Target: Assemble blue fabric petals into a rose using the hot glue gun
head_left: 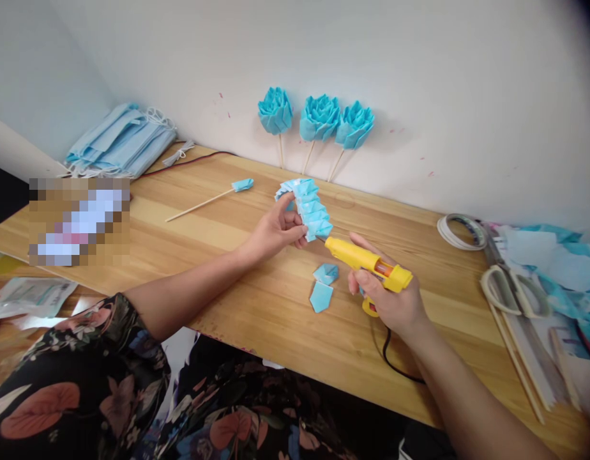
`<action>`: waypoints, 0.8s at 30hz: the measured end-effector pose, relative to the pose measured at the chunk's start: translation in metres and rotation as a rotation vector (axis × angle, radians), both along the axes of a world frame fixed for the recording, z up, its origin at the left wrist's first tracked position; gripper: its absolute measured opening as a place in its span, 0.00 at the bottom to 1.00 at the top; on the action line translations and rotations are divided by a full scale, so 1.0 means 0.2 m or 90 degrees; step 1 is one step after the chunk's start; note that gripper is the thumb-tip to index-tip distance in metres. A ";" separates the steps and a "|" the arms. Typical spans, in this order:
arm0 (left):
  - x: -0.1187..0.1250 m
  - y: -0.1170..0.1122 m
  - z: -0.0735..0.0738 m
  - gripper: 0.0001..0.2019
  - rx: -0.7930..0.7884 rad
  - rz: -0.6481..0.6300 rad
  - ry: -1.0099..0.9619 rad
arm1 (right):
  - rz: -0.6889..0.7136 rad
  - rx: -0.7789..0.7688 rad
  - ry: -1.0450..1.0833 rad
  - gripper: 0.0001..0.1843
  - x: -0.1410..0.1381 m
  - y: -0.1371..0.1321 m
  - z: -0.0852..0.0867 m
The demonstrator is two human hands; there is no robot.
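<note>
My left hand (286,222) pinches a curved strip of overlapping folded blue petals (310,203) above the middle of the table. In my right hand (388,297) is a yellow glue gun (366,259), its nozzle at the lower end of the strip; whether it touches cannot be made out. Two loose folded blue pieces, an upper petal (326,274) and a lower petal (320,297), lie on the wood just below. Left of the strip rests a wooden stick (199,206) with a small rolled blue bud (242,185) on its end.
Three blue flowers on sticks (320,118) lean against the wall. Face masks (122,140) are piled at the back left. On the right are a tape roll (461,231), scissors (513,291), sticks (515,364) and blue scraps (558,255). The black cord (395,364) trails from the glue gun.
</note>
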State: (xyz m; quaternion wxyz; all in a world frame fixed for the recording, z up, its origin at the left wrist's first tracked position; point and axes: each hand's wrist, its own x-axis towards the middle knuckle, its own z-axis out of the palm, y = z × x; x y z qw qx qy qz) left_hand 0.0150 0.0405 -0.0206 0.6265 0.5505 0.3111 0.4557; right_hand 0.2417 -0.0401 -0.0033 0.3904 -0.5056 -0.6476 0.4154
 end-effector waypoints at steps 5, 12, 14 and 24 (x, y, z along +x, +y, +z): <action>0.00 0.00 0.00 0.35 0.000 0.004 0.005 | -0.003 0.006 0.004 0.33 0.00 0.00 0.00; 0.00 0.01 -0.01 0.37 -0.002 0.010 0.007 | -0.008 0.018 0.008 0.32 0.01 0.00 0.00; 0.00 0.01 -0.01 0.36 -0.003 0.013 0.011 | -0.009 0.019 0.009 0.32 0.02 0.00 0.00; -0.01 0.01 0.00 0.36 0.003 0.019 0.011 | -0.029 0.020 0.044 0.32 0.02 0.01 0.01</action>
